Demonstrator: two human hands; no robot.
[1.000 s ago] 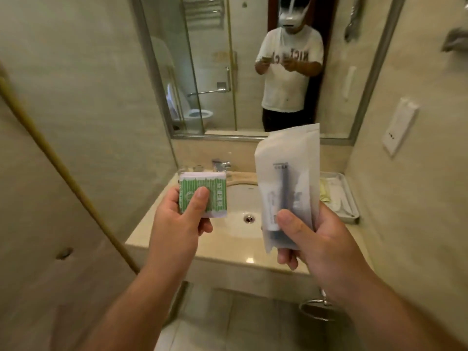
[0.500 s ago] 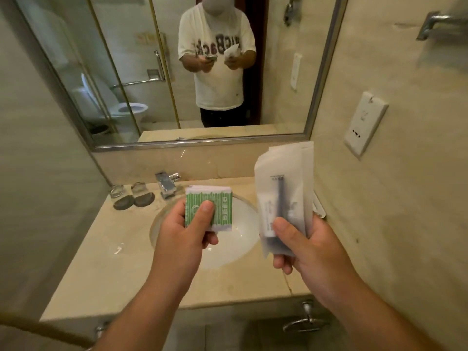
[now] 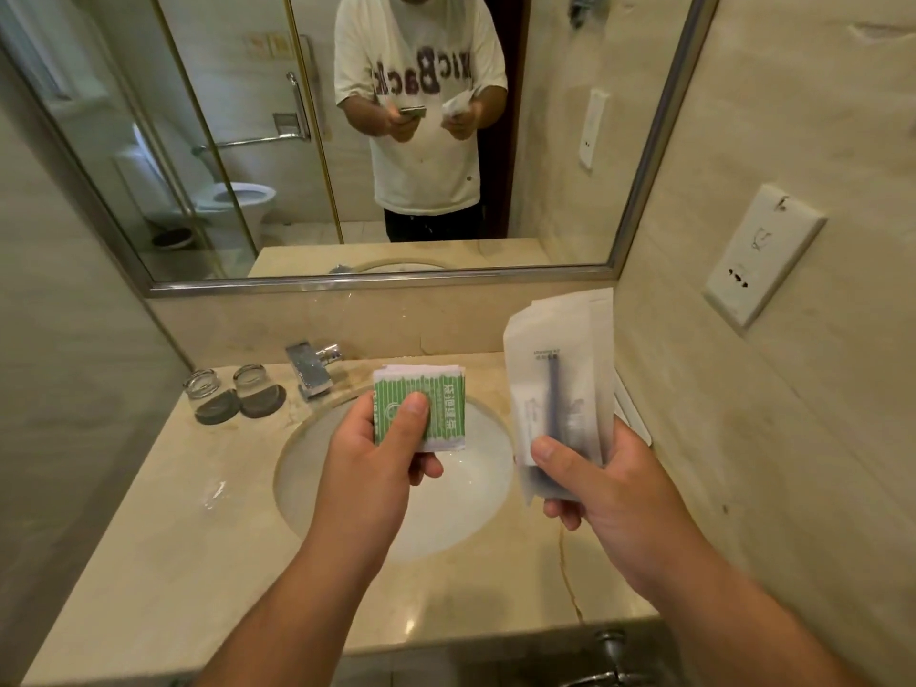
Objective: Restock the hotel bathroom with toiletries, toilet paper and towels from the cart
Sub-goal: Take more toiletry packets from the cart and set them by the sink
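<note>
Beige counter (image 3: 148, 562) carries two glasses (image 3: 200, 389), a faucet (image 3: 310, 371) and a sink (image 3: 461, 518).

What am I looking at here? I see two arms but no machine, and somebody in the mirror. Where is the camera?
There is no machine. A person wears a wide-angle camera on the head, which looks down at their own hands; the mirror reflects that same person. The left hand pinches a green striped packet over the sink. The right hand grips white pouches; one shows a dark blue handle inside. On the counter, two glasses stand left of the faucet.
</note>
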